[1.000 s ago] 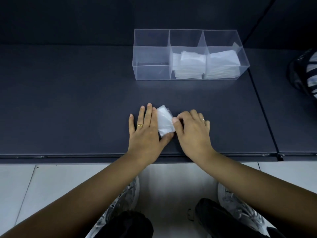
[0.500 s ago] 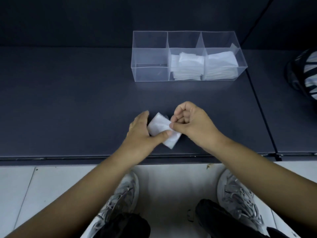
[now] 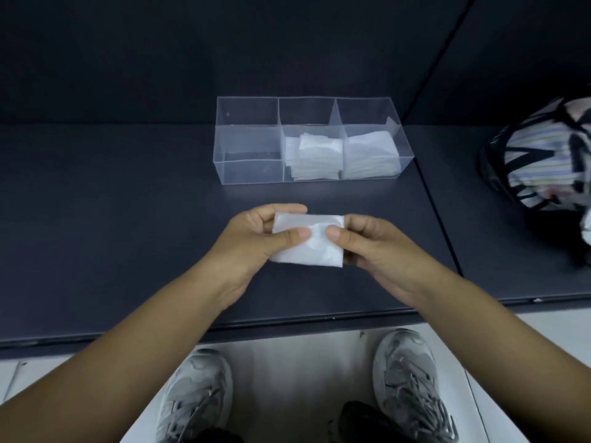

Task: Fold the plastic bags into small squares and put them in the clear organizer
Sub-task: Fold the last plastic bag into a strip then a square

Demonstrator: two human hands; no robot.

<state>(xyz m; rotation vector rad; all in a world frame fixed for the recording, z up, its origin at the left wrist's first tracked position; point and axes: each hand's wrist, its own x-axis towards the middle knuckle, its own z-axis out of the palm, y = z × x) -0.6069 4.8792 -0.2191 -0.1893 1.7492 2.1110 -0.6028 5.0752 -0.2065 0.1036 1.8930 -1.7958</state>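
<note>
- It is dim overall: the dark grey matte table (image 3: 128,219) and the wall behind it swallow most of the light.
- Light comes from above, and the pale tiled floor (image 3: 287,362) is the brightest patch.
- The folded white plastic bag (image 3: 308,247) I hold shows bright, with soft creases.
- Faint reflections glint on the clear three-compartment plastic organizer (image 3: 249,167).
- The wide lens bends the table's edge, and the striped fabric bag (image 3: 543,155) at far right is smeared.

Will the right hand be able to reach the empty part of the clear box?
Probably yes. Nothing stands on the table between the right hand and the clear organizer, and its empty left compartment looks open on top. The right hand and left hand both pinch the folded bag, though.
</note>
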